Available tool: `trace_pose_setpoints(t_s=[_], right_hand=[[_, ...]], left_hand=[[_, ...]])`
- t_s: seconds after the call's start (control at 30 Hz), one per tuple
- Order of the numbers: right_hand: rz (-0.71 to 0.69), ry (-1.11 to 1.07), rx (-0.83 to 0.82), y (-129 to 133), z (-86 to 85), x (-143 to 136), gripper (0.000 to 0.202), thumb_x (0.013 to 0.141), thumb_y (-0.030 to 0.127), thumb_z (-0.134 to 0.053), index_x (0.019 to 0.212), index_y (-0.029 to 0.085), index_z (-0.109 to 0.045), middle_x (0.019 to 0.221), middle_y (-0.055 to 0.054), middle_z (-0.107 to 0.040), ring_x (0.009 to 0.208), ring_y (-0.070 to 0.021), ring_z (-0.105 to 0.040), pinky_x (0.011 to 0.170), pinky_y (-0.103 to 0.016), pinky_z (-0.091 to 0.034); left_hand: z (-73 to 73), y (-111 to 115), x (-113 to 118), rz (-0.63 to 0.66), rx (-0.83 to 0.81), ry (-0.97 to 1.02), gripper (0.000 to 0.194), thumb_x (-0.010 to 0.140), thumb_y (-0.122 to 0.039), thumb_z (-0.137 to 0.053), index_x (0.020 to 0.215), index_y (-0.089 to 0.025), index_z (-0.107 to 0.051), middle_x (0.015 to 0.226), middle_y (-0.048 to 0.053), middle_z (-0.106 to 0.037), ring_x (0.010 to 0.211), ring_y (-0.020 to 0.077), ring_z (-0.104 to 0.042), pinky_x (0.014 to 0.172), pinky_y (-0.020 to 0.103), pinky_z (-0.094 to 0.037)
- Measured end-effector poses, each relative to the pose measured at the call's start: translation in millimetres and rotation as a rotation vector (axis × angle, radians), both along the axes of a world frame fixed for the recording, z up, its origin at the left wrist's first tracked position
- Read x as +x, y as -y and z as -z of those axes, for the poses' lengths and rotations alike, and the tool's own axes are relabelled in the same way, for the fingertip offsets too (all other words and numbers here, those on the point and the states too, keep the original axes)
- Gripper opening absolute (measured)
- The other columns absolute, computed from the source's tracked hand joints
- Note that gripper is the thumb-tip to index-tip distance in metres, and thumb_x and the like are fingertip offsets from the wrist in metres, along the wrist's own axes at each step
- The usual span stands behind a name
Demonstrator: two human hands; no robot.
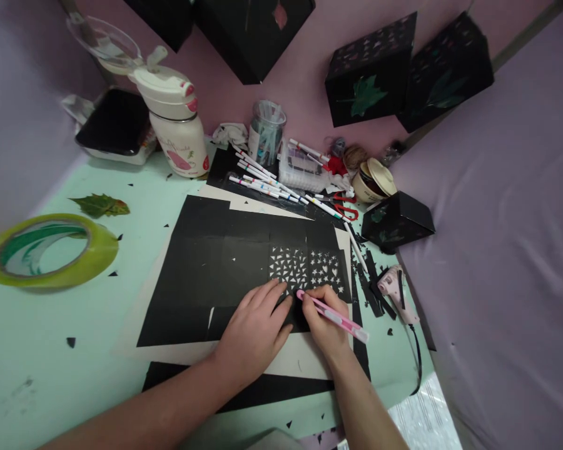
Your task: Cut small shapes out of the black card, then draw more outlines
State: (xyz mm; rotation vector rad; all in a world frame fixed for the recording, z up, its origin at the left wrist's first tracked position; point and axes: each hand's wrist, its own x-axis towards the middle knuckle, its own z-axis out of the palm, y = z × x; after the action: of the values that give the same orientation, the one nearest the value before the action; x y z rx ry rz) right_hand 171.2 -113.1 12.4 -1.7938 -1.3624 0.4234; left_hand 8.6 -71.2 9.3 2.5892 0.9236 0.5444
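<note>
The pink pen-like tool is in your right hand, fingers pinched near its tip; it slants from the tip, ahead and left of that hand, back to a tail on its right. Your left hand, just left of the tip, is empty, palm down with fingers slightly spread on the black card. The card's cut-outs lie just beyond both hands. On the desk, a pink glue gun sits right of your right hand.

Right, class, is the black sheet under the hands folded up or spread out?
Spread out: the black sheet lies flat over paler paper, its wide face exposed, with the left hand resting on it.
</note>
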Motion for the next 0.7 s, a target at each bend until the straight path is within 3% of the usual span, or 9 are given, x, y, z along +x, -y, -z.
trace_pose_setpoints(t_s=[0.7], right_hand=[[-0.024,0.064,0.045,0.3,3.0,-3.2,0.016,0.086,0.021,-0.058,0.070,0.019,-0.058,0.058,0.003,-0.060,0.050,-0.0108,-0.054,0.050,-0.022,-0.041]], left_hand=[[0.0,-0.4,0.0,-0.005,-0.012,0.018,0.035,0.086,-0.023,-0.058,0.119,-0.013,-0.058,0.131,0.015,-0.056,0.126,0.0304,-0.047,0.104,0.049,-0.043]])
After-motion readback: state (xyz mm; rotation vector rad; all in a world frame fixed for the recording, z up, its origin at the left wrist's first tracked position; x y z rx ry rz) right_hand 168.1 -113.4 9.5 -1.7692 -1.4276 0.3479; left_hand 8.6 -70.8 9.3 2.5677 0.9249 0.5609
